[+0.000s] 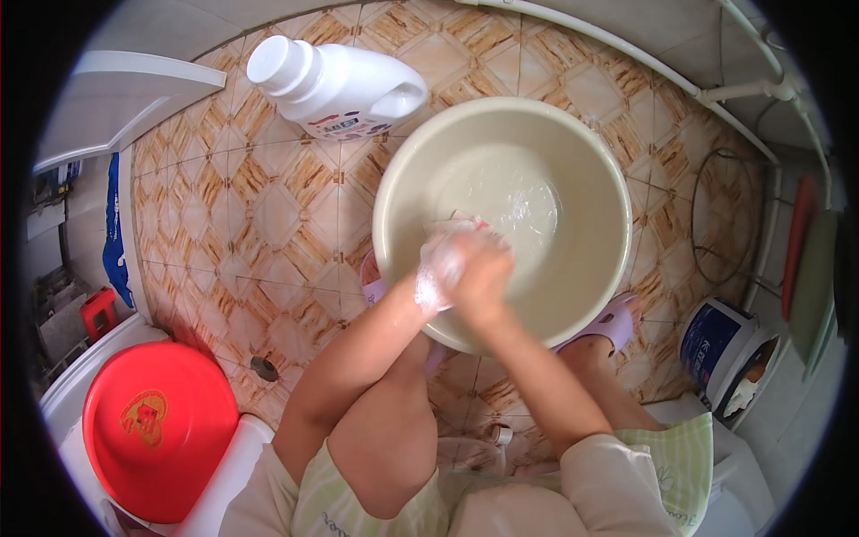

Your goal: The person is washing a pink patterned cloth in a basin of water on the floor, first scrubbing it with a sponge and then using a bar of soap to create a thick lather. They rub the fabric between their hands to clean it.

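Both my hands meet over the near left part of a large cream basin (501, 109) that has a little clear water at its bottom. White suds coat my left hand (438, 261) and its wrist. My right hand (484, 268) presses against it from the right, fingers curled and smeared by motion. Between and just beyond the fingers shows a small wet, whitish bit with pinkish-red spots (470, 221); its kind is hard to make out. Beyond the basin's far left side stands a white detergent bottle (358, 89) with a handle and a white cap.
A red basin (161, 430) is at the lower left. A dark blue and white bucket (716, 340) with rubbish sits at the right, by white pipes (608, 45) along the wall. Purple slippers (608, 327) flank the cream basin on the tiled floor (268, 224).
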